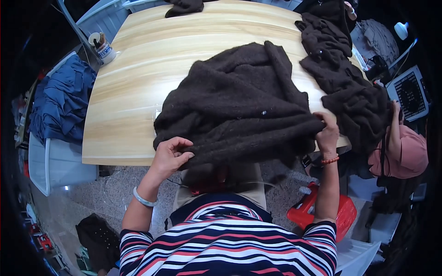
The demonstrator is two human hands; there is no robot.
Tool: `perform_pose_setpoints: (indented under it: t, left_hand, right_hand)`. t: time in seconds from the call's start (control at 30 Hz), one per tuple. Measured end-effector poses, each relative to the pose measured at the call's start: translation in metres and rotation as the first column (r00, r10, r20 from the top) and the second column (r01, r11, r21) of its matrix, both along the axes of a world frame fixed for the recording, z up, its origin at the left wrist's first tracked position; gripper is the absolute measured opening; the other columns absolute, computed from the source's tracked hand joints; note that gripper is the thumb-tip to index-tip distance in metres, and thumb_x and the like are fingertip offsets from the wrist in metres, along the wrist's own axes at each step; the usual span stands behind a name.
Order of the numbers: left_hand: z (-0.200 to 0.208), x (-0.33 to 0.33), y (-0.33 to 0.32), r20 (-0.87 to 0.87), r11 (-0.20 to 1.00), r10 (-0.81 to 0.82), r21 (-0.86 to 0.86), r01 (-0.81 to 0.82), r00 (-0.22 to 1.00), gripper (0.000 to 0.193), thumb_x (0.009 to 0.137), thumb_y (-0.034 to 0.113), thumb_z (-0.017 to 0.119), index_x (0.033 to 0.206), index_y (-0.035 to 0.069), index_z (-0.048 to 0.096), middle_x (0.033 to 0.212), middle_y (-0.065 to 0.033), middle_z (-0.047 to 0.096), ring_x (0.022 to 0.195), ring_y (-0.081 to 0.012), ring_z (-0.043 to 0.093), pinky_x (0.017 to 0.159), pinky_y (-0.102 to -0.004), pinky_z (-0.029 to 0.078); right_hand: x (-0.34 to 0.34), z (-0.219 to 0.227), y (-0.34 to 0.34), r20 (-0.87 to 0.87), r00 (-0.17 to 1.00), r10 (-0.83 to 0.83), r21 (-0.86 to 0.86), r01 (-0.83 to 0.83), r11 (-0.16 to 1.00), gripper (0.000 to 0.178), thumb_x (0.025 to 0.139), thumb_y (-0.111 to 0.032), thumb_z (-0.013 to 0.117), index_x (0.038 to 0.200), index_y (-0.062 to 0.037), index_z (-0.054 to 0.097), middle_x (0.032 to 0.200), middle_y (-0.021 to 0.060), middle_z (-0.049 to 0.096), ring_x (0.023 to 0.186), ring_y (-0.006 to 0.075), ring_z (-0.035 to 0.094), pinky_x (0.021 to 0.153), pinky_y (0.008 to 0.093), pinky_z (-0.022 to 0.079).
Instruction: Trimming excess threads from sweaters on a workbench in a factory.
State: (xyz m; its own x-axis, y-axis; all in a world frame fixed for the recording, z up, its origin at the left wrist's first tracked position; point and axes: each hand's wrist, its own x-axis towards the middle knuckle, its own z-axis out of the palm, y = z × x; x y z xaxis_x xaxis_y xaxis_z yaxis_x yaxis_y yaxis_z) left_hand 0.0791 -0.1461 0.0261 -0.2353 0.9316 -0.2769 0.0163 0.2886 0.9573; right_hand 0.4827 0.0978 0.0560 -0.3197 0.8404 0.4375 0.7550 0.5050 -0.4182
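A dark brown, fuzzy knit garment [239, 92] lies bunched in front of me, its near edge hanging over the table's front edge. My left hand [169, 158] is at its near left corner, thumb and fingers closed on the cloth. At the right end of the same edge, my right hand [327, 132] grips the fabric, fingers curled round it. Between the two hands the edge is drawn out in long folds. A small shiny spot shows on the cloth, too small to make out.
More dark brown garments [340, 73] run along the right side of the wooden table [133, 87]. A person in pink [407, 152] is at the right. Left stand a bin [69, 161] of blue cloth [64, 101] and a cup of tools [106, 51]. A red stool [346, 215] is by my right arm.
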Motion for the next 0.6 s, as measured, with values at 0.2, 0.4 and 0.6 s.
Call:
perform_pose_setpoints:
  t: [0.2,0.4,0.6]
  left_hand:
    - [0.012,0.005,-0.002,-0.101,0.99,0.05,0.138,-0.036,0.994,0.018,0.083,-0.003,0.073,0.099,0.0,0.065,0.086,0.0012,0.066,0.079,-0.004,0.061,0.072,-0.019,0.051]
    - [0.004,0.007,0.011,0.062,0.995,0.067,0.072,-0.072,0.996,0.017,0.087,0.002,0.071,0.103,0.001,0.067,0.089,0.0022,0.066,0.08,-0.0026,0.058,0.073,-0.0177,0.047]
    - [0.004,0.015,0.007,0.122,0.987,0.083,0.127,-0.098,0.989,0.023,0.085,0.005,0.075,0.106,0.004,0.067,0.08,0.0046,0.064,0.063,0.0003,0.053,0.055,-0.0149,0.041]
  right_hand:
    - [0.009,0.038,-0.014,-0.07,0.988,-0.137,0.365,0.153,0.918,0.034,0.082,-0.004,0.063,0.115,-0.0101,0.068,0.092,0.0077,0.068,0.081,0.0212,0.066,0.073,0.0293,0.053]
    - [0.028,0.01,-0.004,0.596,0.742,-0.307,0.013,0.373,0.928,0.057,0.075,-0.005,0.07,0.129,-0.0172,0.058,0.126,0.011,0.056,0.114,0.0305,0.055,0.094,0.0429,0.047]
    - [-0.104,0.046,-0.089,-0.119,0.926,0.357,-0.059,-0.366,0.929,0.044,0.08,-0.005,0.074,0.122,-0.0062,0.063,0.125,0.0121,0.059,0.076,0.0134,0.06,0.063,0.024,0.049]
